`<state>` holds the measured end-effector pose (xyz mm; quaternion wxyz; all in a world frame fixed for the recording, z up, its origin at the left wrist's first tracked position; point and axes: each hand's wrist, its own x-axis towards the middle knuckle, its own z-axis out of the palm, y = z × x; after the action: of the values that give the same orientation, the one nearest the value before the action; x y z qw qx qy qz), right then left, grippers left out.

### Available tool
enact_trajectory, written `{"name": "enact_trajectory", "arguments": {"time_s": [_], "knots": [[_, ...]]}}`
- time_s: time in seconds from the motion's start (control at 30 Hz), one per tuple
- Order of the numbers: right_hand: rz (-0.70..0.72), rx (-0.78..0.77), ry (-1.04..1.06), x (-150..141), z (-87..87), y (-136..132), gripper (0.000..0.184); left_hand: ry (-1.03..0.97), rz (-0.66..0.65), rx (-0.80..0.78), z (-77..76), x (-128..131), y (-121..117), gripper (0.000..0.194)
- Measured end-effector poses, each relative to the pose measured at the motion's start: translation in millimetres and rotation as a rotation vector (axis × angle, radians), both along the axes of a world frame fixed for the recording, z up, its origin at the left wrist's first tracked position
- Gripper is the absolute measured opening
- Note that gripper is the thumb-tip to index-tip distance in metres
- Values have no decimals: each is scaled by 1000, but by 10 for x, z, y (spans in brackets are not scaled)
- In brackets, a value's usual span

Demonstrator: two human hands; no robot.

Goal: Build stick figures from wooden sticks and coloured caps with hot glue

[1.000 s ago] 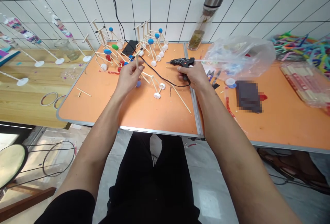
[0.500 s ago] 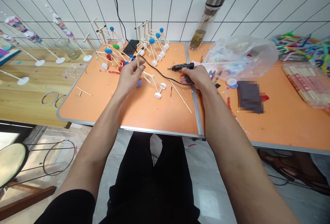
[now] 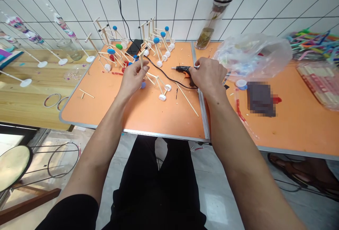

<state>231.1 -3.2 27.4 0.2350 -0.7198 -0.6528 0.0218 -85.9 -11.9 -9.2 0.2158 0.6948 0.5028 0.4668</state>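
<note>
- The tiled wall (image 3: 180,11) stands behind the orange table (image 3: 106,110), and a wooden table (image 3: 31,106) sits to your left.
- A big clear plastic bag (image 3: 254,57) lies on the orange table, just past your right hand. If the hot end of the glue gun touches it, the bag could melt.
- A crowd of stick models (image 3: 159,46) with blue balls and white feet stands at the back. They are close together, so one bump from your arm could tip them over.
- Your left hand (image 3: 132,80) is mostly closed. Its fingers pinch a stick of the stick frame (image 3: 156,83), which you hold up off the table, in front of you. If you pinch too lightly, it could slip and fall.
- Your right hand (image 3: 209,76) is curled, with its fingers at the back of the glue gun (image 3: 182,69). You cannot tell how tight that hand is.
- The black cord (image 3: 165,76) runs close under the stick frame. If you pull the gun fast, the cord could catch the frame.
- The gun's tip points toward the frame, so if it is hot, it could burn your left fingers.
</note>
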Motion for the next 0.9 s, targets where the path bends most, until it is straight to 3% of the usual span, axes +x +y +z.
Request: {"name": "enact_trajectory", "arguments": {"time_s": [0.13,0.23,0.33,0.57,0.9], "knots": [[387,155,314,-223,21,-86,20,1,-5,-6,16,-2,-14,53],[619,147,489,-419,-34,-147,27,8,-1,-9,33,3,-37,54],[754,99,595,-548,-112,-159,32,20,3,-7,49,5,-52,55],[861,60,731,-577,-203,-57,30,10,-1,-8,60,10,-42,55],[817,194,610,-652,-145,-133,11,2,-13,-10,72,22,-44,54]]}}
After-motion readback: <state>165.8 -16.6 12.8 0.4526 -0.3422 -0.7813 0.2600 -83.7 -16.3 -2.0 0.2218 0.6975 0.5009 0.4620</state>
